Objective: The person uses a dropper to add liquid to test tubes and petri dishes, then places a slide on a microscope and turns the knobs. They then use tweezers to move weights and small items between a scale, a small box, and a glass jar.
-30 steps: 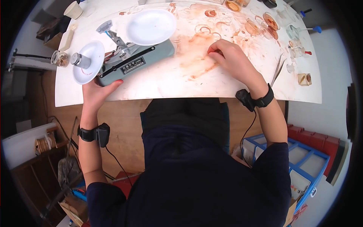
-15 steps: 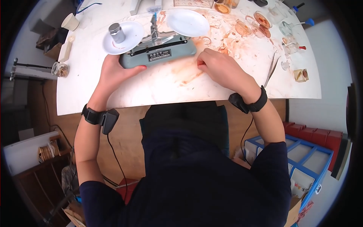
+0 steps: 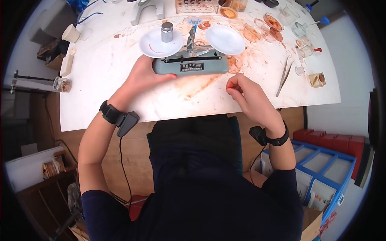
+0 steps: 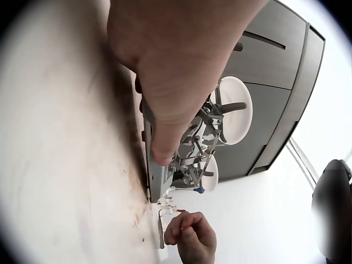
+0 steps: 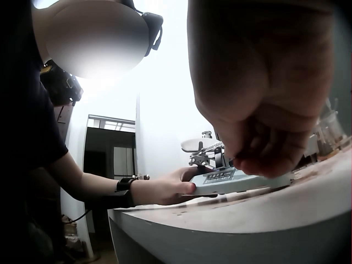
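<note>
A grey-green pan balance with two white pans stands on the white table in the head view. My left hand grips its left end, thumb along the front and the other fingers hidden behind. On the left pan a metal weight stands upright; the right pan looks bare. My right hand hovers near the table's front edge, right of the balance and apart from it, fingers loosely curled with nothing visible in them. The left wrist view shows my left thumb against the balance base.
Metal tweezers lie right of my right hand, near a small square dish. Stained glass dishes and flasks stand at the back right, a tube rack at the back. A small jar and a paper cup are on the left.
My left hand has moved the balance rightward and turned it roughly parallel to the table's front edge, weight still on its pan. My right hand has drawn back toward the front edge.
</note>
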{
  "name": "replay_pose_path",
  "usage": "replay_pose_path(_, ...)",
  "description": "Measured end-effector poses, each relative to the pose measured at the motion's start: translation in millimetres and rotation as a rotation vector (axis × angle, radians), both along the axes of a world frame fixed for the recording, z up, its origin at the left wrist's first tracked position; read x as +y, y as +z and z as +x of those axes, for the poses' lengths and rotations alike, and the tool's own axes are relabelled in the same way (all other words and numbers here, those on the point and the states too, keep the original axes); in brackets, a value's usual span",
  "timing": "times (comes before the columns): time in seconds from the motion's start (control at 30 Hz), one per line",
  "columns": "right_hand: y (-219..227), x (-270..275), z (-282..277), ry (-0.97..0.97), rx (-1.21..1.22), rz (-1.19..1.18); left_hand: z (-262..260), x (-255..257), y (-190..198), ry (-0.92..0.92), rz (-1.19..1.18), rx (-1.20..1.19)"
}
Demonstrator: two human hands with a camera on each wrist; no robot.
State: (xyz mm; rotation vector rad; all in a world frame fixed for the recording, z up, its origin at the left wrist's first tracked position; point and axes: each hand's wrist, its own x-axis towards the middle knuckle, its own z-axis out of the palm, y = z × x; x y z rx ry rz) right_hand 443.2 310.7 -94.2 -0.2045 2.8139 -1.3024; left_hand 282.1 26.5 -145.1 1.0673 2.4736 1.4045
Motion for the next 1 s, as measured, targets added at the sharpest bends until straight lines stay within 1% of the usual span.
replay_pose_path(0.07,-5.6,0.3,2.0,-0.003,0.05,-0.051,-0.1,0.8,-0.1,-0.011,-0.007,-0.023)
replay_pose_path(0.13,-6.9,0.0,1.8,-0.025,0.041,-0.076,0.4,1.5,0.8,-0.035,-0.021,-0.046)
replay_pose_path(0.33,-13.4,-6.7,1.7,-0.023,0.038,-0.099,0.0,0.4,-5.6,-0.035,-0.101,0.112)
replay_pose_path(0.43,-13.7,-14.4,1.8,-0.002,0.035,-0.118,2.1,-0.9,-2.1,-0.028,-0.173,0.063)
replay_pose_path(0.53,-19.4,-22.2,1.6,0.009,0.07,-0.198,2.8,-3.9,-1.6,-0.037,-0.172,0.127)
replay_pose_path(0.63,-25.0,-26.8,2.8,0.01,0.13,-0.266,8.3,-19.6,7.9,-0.007,-0.186,0.136)
replay_pose_path(0.7,-27.3,-26.9,4.8,0.02,0.144,-0.307,13.8,-44.9,12.9,0.087,-0.175,0.201)
replay_pose_path(0.77,-30.3,-26.1,10.0,0.026,0.131,-0.359,13.6,-83.9,13.2,0.15,-0.171,0.251)
replay_pose_path(0.8,-33.2,-24.4,12.2,0.035,0.119,-0.371,13.6,-105.6,16.6,0.227,-0.167,0.254)
replay_pose_path(0.83,-36.9,-22.2,14.0,0.042,0.107,-0.38,10.8,-128.8,15.4,0.347,-0.13,0.228)
replay_pose_path(0.87,-39.4,-22.0,16.2,0.046,0.093,-0.389,6.4,-155.6,16.7,0.438,-0.092,0.282)
replay_pose_path(0.9,-40.7,-23.4,17.3,0.05,0.083,-0.402,1.4,-180.3,20.0,0.559,-0.093,0.406)
replay_pose_path(0.93,-41.6,-24.3,19.2,0.052,0.072,-0.413,-4.0,-204.4,22.0,0.729,-0.131,0.532)
replay_pose_path(0.97,-41.9,-24.9,20.7,0.05,0.061,-0.421,-10.8,-226.8,23.0,0.9,-0.094,0.648)
replay_pose_path(1.0,-44.1,-25.3,21.1,0.066,0.071,-0.421,-19.9,-253.9,19.6,1.062,-0.122,0.751)
